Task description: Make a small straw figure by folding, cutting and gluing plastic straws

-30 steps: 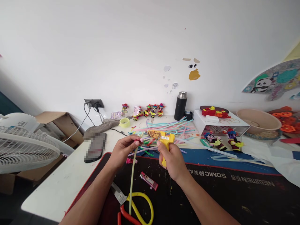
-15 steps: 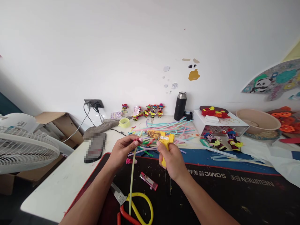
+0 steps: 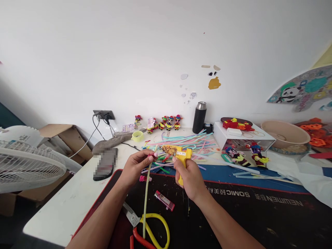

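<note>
My left hand (image 3: 137, 166) is closed, pinching a small dark-pink fuzzy piece (image 3: 153, 155) with a pale tip between thumb and fingers. A long pale-green chenille stem (image 3: 146, 200) hangs down from beside those fingers. My right hand (image 3: 188, 174) is wrapped round the handle of a yellow hot glue gun (image 3: 184, 160). Its stained nozzle points left, close to the pinched piece; whether they touch I cannot tell. Below lie a pink lighter (image 3: 164, 200) and scissors (image 3: 155, 215) with red and yellow handles. Another pink fuzzy bit (image 3: 145, 178) rests near my left hand.
Colourful chenille stems (image 3: 186, 140) are heaped behind my hands. Small fuzzy figures (image 3: 169, 122) stand along the wall, beside a black thermos (image 3: 200, 117). At right are a white box (image 3: 243, 136) and a beige bowl (image 3: 285, 133). A fan (image 3: 31, 166) stands left.
My right hand has shifted the glue gun slightly left, bringing its nozzle nearer the piece in my left hand. My left hand has hardly moved.
</note>
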The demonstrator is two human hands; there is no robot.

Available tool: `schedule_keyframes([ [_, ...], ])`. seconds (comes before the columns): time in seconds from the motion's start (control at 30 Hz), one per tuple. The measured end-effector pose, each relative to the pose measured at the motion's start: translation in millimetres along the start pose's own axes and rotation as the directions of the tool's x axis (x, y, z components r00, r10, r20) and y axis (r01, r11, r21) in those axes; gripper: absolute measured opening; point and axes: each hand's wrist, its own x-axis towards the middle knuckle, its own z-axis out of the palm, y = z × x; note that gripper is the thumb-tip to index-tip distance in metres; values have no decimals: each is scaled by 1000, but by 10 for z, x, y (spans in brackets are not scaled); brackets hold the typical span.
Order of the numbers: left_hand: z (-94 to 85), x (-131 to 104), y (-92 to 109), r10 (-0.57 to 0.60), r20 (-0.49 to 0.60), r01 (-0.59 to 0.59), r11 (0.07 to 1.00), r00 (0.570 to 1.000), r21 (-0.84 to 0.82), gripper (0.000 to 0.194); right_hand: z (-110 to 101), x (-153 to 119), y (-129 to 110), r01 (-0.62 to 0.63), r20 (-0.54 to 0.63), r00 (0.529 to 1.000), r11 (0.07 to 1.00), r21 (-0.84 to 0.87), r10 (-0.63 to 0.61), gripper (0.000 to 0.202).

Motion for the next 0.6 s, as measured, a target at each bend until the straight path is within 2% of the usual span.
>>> schedule_keyframes([
  [0.43, 2, 2, 12, 3, -12, -3, 1000, 1000, -17, 18, 19, -3, 21, -9, 7, 1000, 1000, -16, 9, 60],
  [0.6, 5, 0, 23, -13, -41, 11, 999, 999, -37, 23, 31, 8, 35, -31, 50, 998, 999, -24, 33, 54],
])
